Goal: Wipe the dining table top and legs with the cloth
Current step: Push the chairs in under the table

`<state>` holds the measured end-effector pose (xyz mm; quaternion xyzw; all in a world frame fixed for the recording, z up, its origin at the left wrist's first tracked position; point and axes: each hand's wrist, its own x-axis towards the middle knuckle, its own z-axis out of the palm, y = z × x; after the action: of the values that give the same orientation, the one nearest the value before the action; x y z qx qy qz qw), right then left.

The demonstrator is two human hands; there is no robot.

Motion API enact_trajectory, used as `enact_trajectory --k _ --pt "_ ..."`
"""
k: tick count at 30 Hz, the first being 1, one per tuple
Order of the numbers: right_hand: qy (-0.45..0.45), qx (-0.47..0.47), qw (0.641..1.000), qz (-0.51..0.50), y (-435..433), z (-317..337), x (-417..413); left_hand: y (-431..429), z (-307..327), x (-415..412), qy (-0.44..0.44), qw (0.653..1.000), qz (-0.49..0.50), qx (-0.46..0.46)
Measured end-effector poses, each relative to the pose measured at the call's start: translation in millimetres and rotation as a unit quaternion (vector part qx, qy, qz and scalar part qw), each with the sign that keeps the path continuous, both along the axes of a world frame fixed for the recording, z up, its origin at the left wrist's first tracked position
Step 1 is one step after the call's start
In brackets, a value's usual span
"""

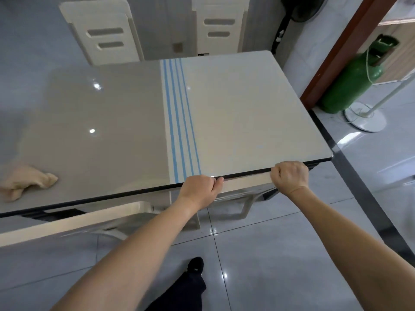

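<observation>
The dining table [235, 113] has a glossy grey and cream top with blue stripes down the middle and a thin black rim. A crumpled beige cloth [27, 179] lies on the top at the far left, apart from both hands. My left hand [199, 190] grips the near edge of the table just below the blue stripes. My right hand [289, 176] grips the same edge further right, near the corner. The table legs are mostly hidden under the top.
Two cream chairs [103, 32] stand behind the table, and another cream chair [74, 223] is tucked under the near side. A green gas cylinder [352, 79] and a white fan stand [366, 115] are at the right by a brown door frame. My foot [195, 265] rests on the tiled floor.
</observation>
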<state>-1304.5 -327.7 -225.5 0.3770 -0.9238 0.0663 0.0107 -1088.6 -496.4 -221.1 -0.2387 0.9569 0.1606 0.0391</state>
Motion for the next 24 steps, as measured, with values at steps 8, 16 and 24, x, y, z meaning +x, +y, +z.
enact_trajectory --k 8,16,24 --pt "-0.080 -0.044 0.996 0.000 24.4 18.5 13.5 21.6 -1.2 0.3 0.007 1.000 -0.003 -0.003" --pt "-0.182 -0.282 0.939 -0.071 86.8 19.1 85.7 39.7 1.7 -13.9 0.100 0.990 0.029 0.097" --pt "-0.330 -0.466 0.731 -0.373 253.3 -24.1 182.1 147.7 4.2 -15.0 0.171 0.940 0.036 0.292"
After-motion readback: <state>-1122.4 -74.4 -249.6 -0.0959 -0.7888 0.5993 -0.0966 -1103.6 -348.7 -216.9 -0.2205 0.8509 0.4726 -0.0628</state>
